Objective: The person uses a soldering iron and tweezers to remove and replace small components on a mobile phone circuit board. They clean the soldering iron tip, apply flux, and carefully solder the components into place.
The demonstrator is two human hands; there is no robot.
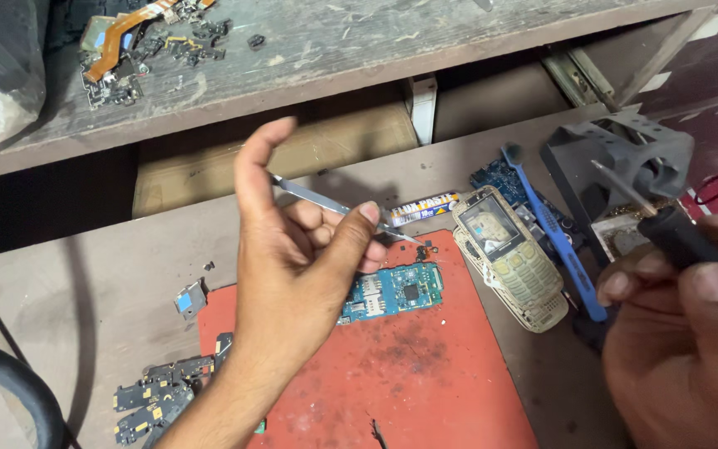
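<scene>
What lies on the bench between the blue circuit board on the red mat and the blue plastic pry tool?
In the head view, a beige keypad phone housing lies between the circuit board and the pry tool.

Thin, smooth metal tweezers (334, 206) with a dull shine; a matt, scuffed red rubbery mat (425, 374); a glossy blue circuit board (396, 291); a worn cream plastic phone housing (513, 258); rough, scratched grey wooden shelf (334, 41).

I see the circuit board (394, 292) on the mat (425, 374); right of the board, a phone shell (510, 258); behind it, a tube (424, 209).
</scene>
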